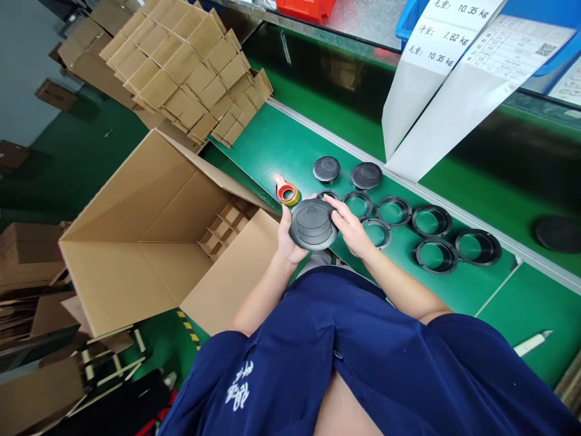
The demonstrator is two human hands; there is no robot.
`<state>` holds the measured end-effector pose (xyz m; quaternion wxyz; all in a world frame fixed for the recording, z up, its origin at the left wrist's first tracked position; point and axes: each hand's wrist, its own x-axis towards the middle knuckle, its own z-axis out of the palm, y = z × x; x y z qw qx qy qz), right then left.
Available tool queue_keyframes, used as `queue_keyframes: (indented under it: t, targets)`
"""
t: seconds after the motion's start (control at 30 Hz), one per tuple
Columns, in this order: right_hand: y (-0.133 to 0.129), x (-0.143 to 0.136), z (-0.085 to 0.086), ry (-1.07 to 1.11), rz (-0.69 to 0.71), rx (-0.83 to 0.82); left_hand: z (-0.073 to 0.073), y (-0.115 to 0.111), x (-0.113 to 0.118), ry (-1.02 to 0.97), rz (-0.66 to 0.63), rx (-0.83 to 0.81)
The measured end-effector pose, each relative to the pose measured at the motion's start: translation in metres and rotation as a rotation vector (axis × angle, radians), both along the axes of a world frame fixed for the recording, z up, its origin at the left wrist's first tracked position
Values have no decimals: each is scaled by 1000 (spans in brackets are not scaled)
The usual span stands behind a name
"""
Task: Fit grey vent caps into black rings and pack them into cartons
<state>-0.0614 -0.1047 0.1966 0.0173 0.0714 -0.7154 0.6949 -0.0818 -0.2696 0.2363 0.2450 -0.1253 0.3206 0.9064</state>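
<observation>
A round black air vent with a louvred face is held in front of my body, its face turned up toward me. My left hand grips its left side, thumb at the rim and the other fingers hidden beneath. On the right edge of the vent lie the fingers of my right hand. Just beyond, on the green bench, stand two more black vents, a nearer one and another. Several open black rings sit to the right of my hands.
A tape dispenser lies left of the rings. An open cardboard box with dividers inside stands at the left, below stacked cardboard dividers. A utility knife rests on the bench at right. White label strips hang from the shelf.
</observation>
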Motion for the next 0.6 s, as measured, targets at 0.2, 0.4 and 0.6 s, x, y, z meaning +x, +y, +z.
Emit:
queue_keyframes:
  t: [0.2,0.4,0.6]
  targets:
    - [-14,-6,-2,-14,-65,53,-6,3,-2,-31,35,-24]
    - [-14,-19,-30,-1,-44,270,-33,-2,-10,-159,-82,-13]
    - [-15,-5,-68,-58,433,648,-87,-6,-6,-362,-159,-46]
